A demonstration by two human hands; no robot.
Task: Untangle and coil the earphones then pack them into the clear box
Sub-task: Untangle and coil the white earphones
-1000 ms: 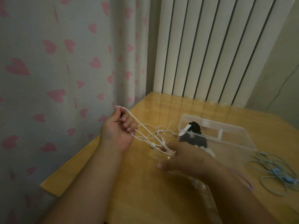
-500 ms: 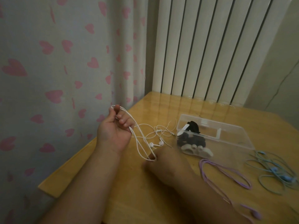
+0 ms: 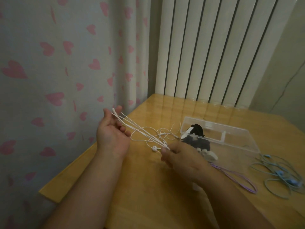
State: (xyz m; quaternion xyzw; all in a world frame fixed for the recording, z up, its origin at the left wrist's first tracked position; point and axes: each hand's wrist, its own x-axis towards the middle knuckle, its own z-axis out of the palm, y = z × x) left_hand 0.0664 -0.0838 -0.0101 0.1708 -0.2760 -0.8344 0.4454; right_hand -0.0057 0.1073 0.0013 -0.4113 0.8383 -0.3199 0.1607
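The white earphones [image 3: 148,134] are off the bench [image 3: 148,195], stretched in several straight strands between my two hands. Their loose loops sag in the middle, and one earbud hangs just beside my right thumb. My left grip [image 3: 112,134] holds the 10 o'clock end. The bend of the cord is hooked over my raised forefinger, and my other fingers curl loosely under the strands. Half a second ago that hand was a tight fist around the cord; now its palm faces up and the fingers have loosened. My right grip [image 3: 181,157] pinches the gathered strands between thumb and fingers at the 4 o'clock end. It was lower before, down by the bench with the cord slack; now it sits higher and further toward 3 o'clock, and the strands are taut.

At 3 o'clock of the tangle the clear box [image 3: 239,142] stands open on the bench. The black earphones [image 3: 198,129] lie in its near-left end, where they lay before. At 5 o'clock of the box the purple earphones [image 3: 239,180] lie on the wood, partly under my right forearm. The blue earphones [image 3: 280,172] lie in loose rings at 4 o'clock, close to the box's corner.
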